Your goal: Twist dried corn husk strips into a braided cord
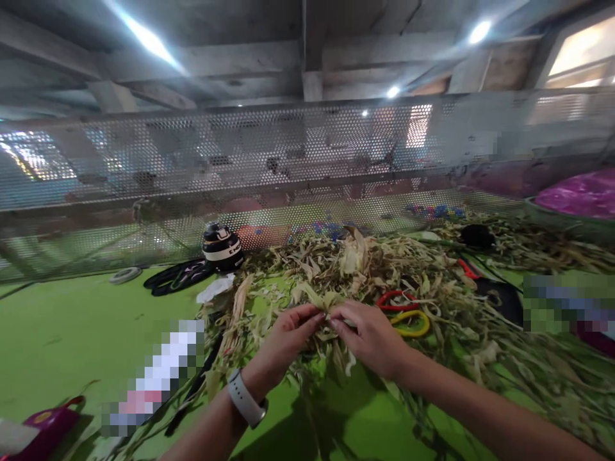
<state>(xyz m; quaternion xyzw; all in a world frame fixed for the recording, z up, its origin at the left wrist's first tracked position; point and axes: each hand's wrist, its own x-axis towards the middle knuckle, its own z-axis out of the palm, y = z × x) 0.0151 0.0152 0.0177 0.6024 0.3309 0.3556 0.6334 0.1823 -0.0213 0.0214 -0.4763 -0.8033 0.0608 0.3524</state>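
My left hand (294,330), with a white watch (246,397) on its wrist, pinches a piece of dried corn husk (310,296) between thumb and forefinger. Close against it, my right hand (362,333) grips the same husk with its fingertips. Pale strips of the husk spread above and below the fingers; the exact spot held is partly hidden. Just right of my right hand lie scissors with one red handle (396,299) and one yellow handle (410,324). A heap of loose husks (355,256) fills the table behind both hands.
Along the back of the green table (52,326) runs a perforated metal screen (269,153). A black-and-white round object (222,246) stands before it, beside a black strap-like item (182,276). A purple object (52,428) lies front left. A pink plastic bag (579,194) sits far right.
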